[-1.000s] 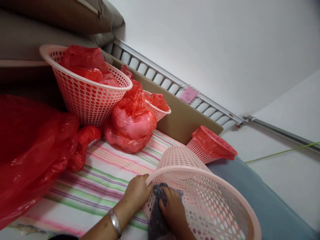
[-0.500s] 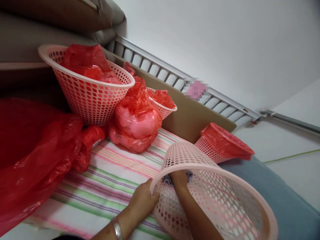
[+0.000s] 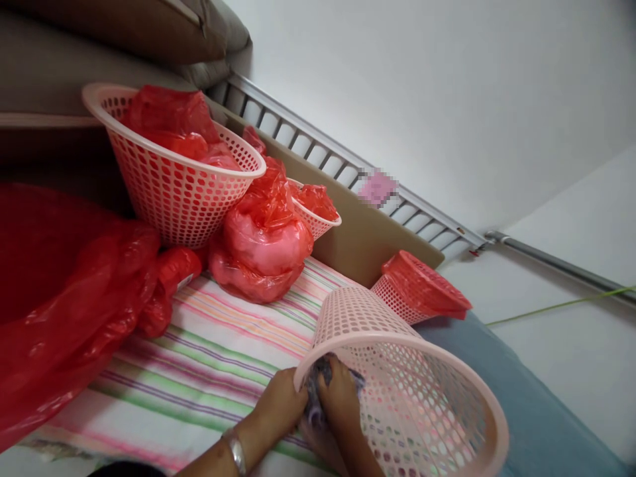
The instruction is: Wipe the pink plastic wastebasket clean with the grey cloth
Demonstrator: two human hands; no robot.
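A pale pink perforated basket point(image 3: 365, 315) lies tilted on the striped cloth point(image 3: 218, 344), its mouth facing me. My left hand point(image 3: 281, 402) is closed on the left side of its rim, a silver bracelet on the wrist. Inside the mouth, near that same side, my right hand point(image 3: 338, 397) grips a bunched grey-purple cloth point(image 3: 315, 397) against the basket's wall. Part of the cloth hangs below the fingers.
A large pink basket point(image 3: 173, 192) holding red plastic stands at the left. Red bags point(image 3: 268, 245) lie beside it, with a small basket point(image 3: 318, 222) behind. A red-wrapped basket point(image 3: 422, 288) sits beyond mine. A metal rail point(image 3: 318, 142) runs along the wall.
My right hand has moved left and nearer to the basket's mouth with the cloth, close to my left hand. The basket has shifted slightly left in view. My left hand still holds the rim.
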